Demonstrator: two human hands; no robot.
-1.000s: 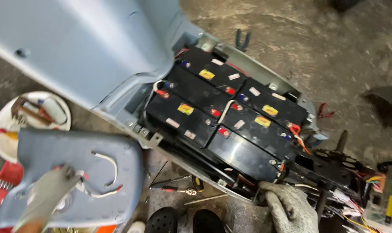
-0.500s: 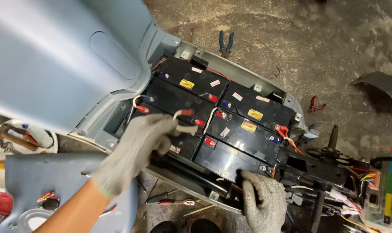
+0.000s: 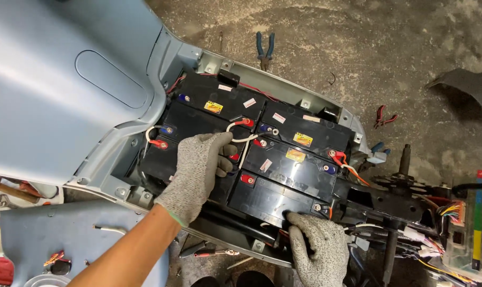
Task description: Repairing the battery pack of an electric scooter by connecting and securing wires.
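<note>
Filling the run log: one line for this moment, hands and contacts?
left hand: gloved, flat on battery pack beside white jumper wire | right hand: gloved, at pack's near edge | blue pliers: on floor

left hand [image 3: 198,172] moved from panel onto batteries [image 3: 262,159]

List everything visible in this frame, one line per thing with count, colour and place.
batteries: six, black, packed in the open scooter compartment, centre
terminal caps: several, red and blue, on the battery tops
white cable: one, looping between terminals by the left hand
scooter body panel: one, pale blue, upper left
loose panel: one, grey-blue, on the floor, lower left
blue-handled pliers: one, on the concrete floor, top centre
red-handled pliers: one, on the floor, right
wire bundle: multicoloured, far right
left hand: grey knit glove, resting on the middle batteries
right hand: grey knit glove, at the near battery's lower edge
</note>
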